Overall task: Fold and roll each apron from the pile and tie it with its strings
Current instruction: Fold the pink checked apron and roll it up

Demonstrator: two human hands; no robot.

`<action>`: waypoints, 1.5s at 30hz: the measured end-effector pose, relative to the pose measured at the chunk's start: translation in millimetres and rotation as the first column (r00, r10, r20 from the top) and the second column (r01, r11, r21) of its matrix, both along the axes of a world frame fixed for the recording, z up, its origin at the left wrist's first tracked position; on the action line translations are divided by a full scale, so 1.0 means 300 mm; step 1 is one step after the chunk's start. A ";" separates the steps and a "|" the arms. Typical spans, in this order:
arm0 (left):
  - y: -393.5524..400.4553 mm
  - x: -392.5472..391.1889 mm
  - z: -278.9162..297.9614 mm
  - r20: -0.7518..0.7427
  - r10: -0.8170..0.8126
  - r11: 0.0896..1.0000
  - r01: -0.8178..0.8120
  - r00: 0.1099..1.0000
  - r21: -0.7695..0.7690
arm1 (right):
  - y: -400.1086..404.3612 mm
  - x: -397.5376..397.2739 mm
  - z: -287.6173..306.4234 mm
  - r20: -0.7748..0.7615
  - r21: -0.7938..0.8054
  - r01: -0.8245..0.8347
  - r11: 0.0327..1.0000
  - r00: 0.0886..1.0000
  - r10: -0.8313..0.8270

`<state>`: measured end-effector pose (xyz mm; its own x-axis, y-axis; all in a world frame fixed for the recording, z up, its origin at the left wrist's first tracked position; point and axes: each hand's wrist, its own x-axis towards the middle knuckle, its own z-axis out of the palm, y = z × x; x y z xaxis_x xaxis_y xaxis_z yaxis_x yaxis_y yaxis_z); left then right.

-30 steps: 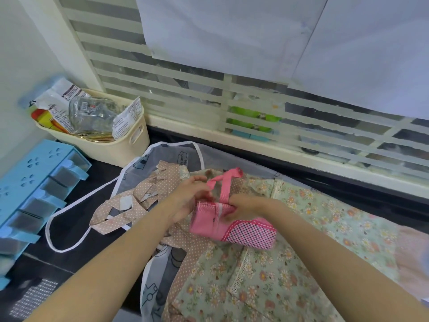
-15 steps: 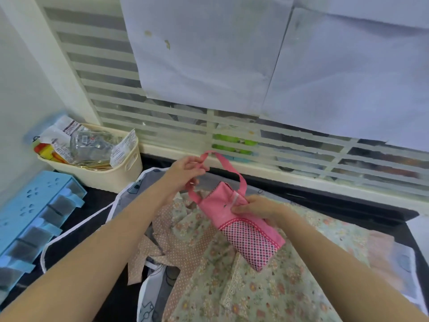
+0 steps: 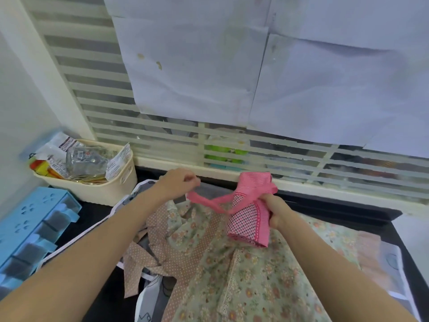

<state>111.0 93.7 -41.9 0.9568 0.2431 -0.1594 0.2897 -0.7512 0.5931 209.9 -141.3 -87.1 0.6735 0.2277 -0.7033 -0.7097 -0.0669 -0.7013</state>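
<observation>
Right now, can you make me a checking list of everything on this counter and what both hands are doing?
Surface: black counter, mostly covered by cloth.
Job's things: rolled pink apron held up off the pile; its pink string stretches out to the left; floral apron, polka-dot apron and a grey white-trimmed apron lie loose underneath.
Clutter: cream basket full of packets; blue rack at the left edge.
Hands: left hand pinches the string's end; right hand grips the roll.
Cables: nothing seen.
Surroundings: slatted window with white paper sheets over it; pale wall on the left.
</observation>
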 end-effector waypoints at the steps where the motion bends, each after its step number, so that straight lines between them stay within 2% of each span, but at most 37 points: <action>1: -0.017 0.010 -0.006 0.072 0.031 0.987 -0.042 0.997 0.154 | 0.011 -0.004 0.007 -0.010 0.010 -0.034 0.999 0.999 0.034; 2: -0.039 0.011 -0.004 0.168 0.071 0.976 -0.103 0.983 0.192 | 0.023 -0.011 0.015 -0.022 0.015 -0.058 0.998 0.998 0.058; 3: -0.062 0.012 0.004 0.229 0.071 0.983 -0.107 0.971 0.152 | 0.034 -0.015 0.024 -0.032 0.020 -0.068 0.997 0.997 0.069; 4: -0.088 0.009 0.005 0.212 0.025 0.994 -0.046 0.977 0.096 | 0.042 -0.020 0.033 -0.037 0.024 -0.068 0.997 0.997 0.069; 6: -0.140 -0.007 -0.002 0.028 -0.126 0.991 0.127 0.992 -0.036 | 0.055 -0.024 0.046 -0.038 0.035 -0.054 0.998 0.998 0.055; 8: -0.166 -0.026 -0.023 -0.131 -0.193 0.978 0.179 0.972 -0.112 | 0.058 -0.025 0.058 -0.049 0.058 -0.030 0.998 0.998 0.033; 10: -0.169 -0.033 -0.043 -0.207 -0.132 0.974 0.089 0.969 -0.208 | 0.053 -0.022 0.063 -0.052 0.084 -0.005 0.996 0.999 0.010; 12: -0.176 -0.033 -0.053 -0.257 -0.077 0.910 -0.038 0.963 -0.413 | 0.051 -0.025 0.068 -0.037 0.094 -0.004 0.996 0.999 0.007; 14: -0.185 -0.019 -0.050 -0.264 -0.087 0.890 -0.044 0.961 -0.453 | 0.064 -0.041 0.074 0.008 0.078 -0.050 0.996 0.999 0.049; 16: -0.215 -0.008 -0.056 -0.241 -0.086 0.870 -0.045 0.967 -0.491 | 0.090 -0.072 0.083 0.044 0.088 -0.108 0.990 0.994 0.104; 19: -0.256 0.007 -0.053 -0.139 0.104 0.759 -0.169 0.985 -0.629 | 0.124 -0.100 0.086 0.078 0.165 -0.130 0.978 0.990 0.119; 20: -0.258 0.010 -0.050 -0.123 0.149 0.759 -0.194 0.981 -0.622 | 0.127 -0.104 0.091 0.127 0.124 -0.133 0.983 0.985 0.117; 21: -0.250 0.013 -0.048 -0.127 0.141 0.792 -0.188 0.982 -0.580 | 0.126 -0.101 0.095 0.230 -0.014 -0.140 0.990 0.963 0.140; 22: -0.237 0.016 -0.045 -0.149 0.092 0.839 -0.157 0.985 -0.521 | 0.119 -0.095 0.101 0.370 -0.235 -0.128 0.964 0.905 0.211; 23: -0.220 0.016 -0.038 -0.188 0.014 0.889 -0.099 0.982 -0.448 | 0.112 -0.080 0.102 0.513 -0.485 -0.054 0.873 0.791 0.334; 24: -0.206 0.016 -0.028 -0.235 -0.072 0.925 -0.023 0.969 -0.379 | 0.104 -0.066 0.112 0.601 -0.640 0.045 0.767 0.650 0.464; 25: -0.195 0.017 -0.021 -0.278 -0.154 0.949 0.063 0.948 -0.310 | 0.105 -0.051 0.123 0.658 -0.686 0.114 0.718 0.519 0.546; 26: -0.186 0.016 -0.010 -0.322 -0.229 0.962 0.164 0.919 -0.216 | 0.108 -0.040 0.144 0.688 -0.688 0.129 0.714 0.430 0.585; 27: -0.181 0.012 0.005 -0.365 -0.287 0.958 0.266 0.886 -0.108 | 0.114 -0.027 0.173 0.715 -0.646 0.093 0.758 0.423 0.557; 28: -0.175 0.005 0.016 -0.402 -0.318 0.939 0.343 0.859 -0.010 | 0.119 -0.012 0.202 0.721 -0.588 0.050 0.807 0.485 0.495; 30: -0.139 -0.018 0.016 -0.426 -0.367 0.901 0.431 0.827 0.060 | 0.102 0.039 0.222 0.702 -0.515 0.068 0.854 0.605 0.375; 32: -0.074 -0.037 0.004 -0.381 -0.396 0.909 0.417 0.835 -0.032 | 0.054 0.086 0.220 0.595 -0.643 0.077 0.762 0.676 0.434; 34: -0.018 -0.052 0.010 -0.295 -0.326 0.937 0.265 0.898 -0.228 | -0.008 0.099 0.207 0.323 -0.861 -0.076 0.502 0.681 0.657; 36: 0.015 -0.053 0.033 -0.232 -0.233 0.900 0.119 0.944 -0.419 | -0.045 0.084 0.194 0.025 -0.936 -0.271 0.226 0.588 0.809; 37: 0.025 -0.047 0.045 -0.229 -0.206 0.876 0.075 0.952 -0.477 | -0.048 0.068 0.192 -0.023 -0.922 -0.341 0.186 0.527 0.849; 38: 0.029 -0.039 0.057 -0.231 -0.194 0.855 0.050 0.953 -0.515 | -0.042 0.057 0.192 0.015 -0.891 -0.392 0.227 0.476 0.879; 39: 0.027 -0.035 0.073 -0.235 -0.195 0.832 0.034 0.952 -0.554 | -0.027 0.044 0.194 0.106 -0.826 -0.456 0.330 0.450 0.887; 41: 0.016 -0.024 0.097 -0.240 -0.207 0.756 -0.001 0.949 -0.654 | 0.012 0.001 0.218 0.316 -0.598 -0.580 0.554 0.464 0.827; 43: 0.007 -0.016 0.113 -0.250 -0.237 0.676 -0.025 0.939 -0.736 | 0.055 -0.040 0.240 0.435 -0.384 -0.665 0.641 0.483 0.760; 45: 0.005 -0.008 0.119 -0.253 -0.299 0.639 -0.004 0.920 -0.769 | 0.087 -0.076 0.255 0.452 -0.178 -0.725 0.665 0.540 0.710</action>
